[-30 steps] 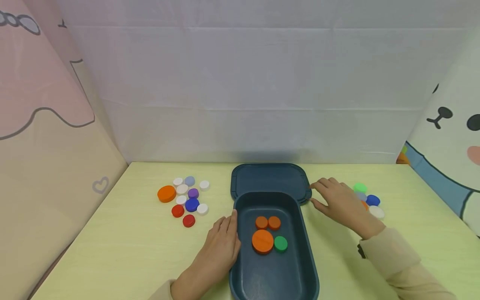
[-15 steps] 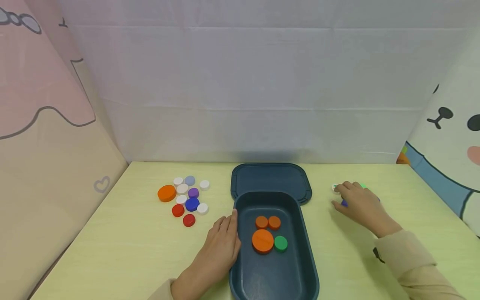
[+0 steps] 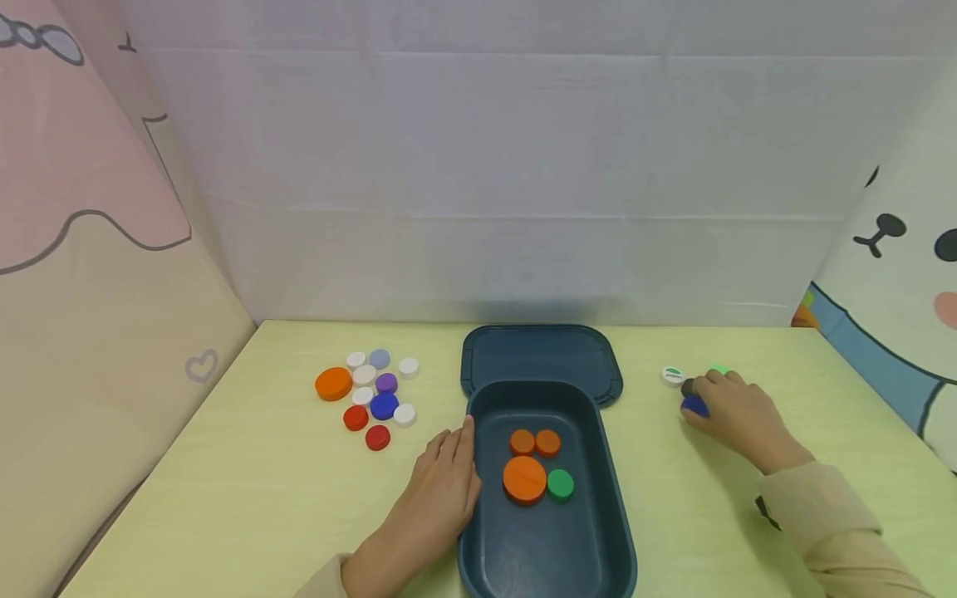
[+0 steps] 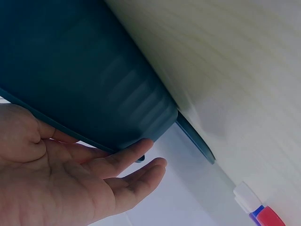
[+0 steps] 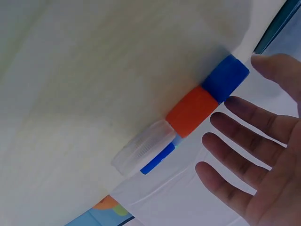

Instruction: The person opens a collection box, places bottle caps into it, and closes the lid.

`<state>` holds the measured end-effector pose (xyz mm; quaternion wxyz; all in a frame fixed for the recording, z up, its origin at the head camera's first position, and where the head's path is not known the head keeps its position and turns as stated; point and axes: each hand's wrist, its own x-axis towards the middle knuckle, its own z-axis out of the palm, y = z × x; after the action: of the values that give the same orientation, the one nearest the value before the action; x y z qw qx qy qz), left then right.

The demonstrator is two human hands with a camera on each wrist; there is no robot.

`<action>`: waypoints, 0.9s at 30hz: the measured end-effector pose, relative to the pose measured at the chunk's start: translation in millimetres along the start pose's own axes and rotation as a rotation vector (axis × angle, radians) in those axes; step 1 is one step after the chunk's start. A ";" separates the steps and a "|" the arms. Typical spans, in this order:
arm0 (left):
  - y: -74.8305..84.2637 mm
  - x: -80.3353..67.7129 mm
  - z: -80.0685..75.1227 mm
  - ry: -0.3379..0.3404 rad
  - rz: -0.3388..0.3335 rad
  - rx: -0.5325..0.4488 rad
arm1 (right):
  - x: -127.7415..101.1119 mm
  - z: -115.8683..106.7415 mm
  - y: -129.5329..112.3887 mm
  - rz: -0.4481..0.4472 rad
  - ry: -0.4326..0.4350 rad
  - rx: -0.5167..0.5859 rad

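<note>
A dark blue tray [image 3: 553, 548] holds a large orange bottle cap [image 3: 524, 479], two small orange caps [image 3: 548, 443] and a green cap [image 3: 560, 484]. My left hand [image 3: 435, 498] rests along its left rim, fingers extended; the left wrist view shows the fingertips [image 4: 141, 147] beside the wall. On the right, my right hand [image 3: 736, 415] hovers around a blue bottle cap [image 3: 694, 405], thumb and fingers either side. In the right wrist view the fingers are nearly straight near this blue cap [image 5: 226, 79], in line with an orange cap [image 5: 192, 111] and a translucent white one [image 5: 146, 147].
Behind the tray lies a dark blue lid [image 3: 540, 357]. Loose caps sit on the left, including a big orange one [image 3: 333, 384], a red one [image 3: 377, 438] and several white ones. A white cap with a green mark [image 3: 672, 376] lies beside the right hand.
My right hand has moved right, from near the lid's edge to the right-hand caps, uncovering the green-marked white cap. The left hand and tray stay put.
</note>
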<state>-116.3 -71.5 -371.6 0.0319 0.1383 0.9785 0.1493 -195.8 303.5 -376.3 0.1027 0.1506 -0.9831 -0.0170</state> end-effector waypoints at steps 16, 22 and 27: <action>0.8 0.0 -1.1 -0.002 -0.001 -0.001 | -1.8 1.9 7.1 0.029 -0.041 0.007; 0.8 0.2 -1.3 -0.007 -0.005 -0.001 | -1.9 2.9 6.6 0.029 -0.049 -0.001; 0.9 0.4 -1.9 -0.012 -0.008 -0.002 | -2.2 2.0 4.6 0.016 -0.029 -0.003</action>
<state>-116.7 -71.1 -369.5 0.0383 0.1353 0.9787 0.1495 -195.5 308.5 -378.5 0.0888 0.1425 -0.9856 -0.0199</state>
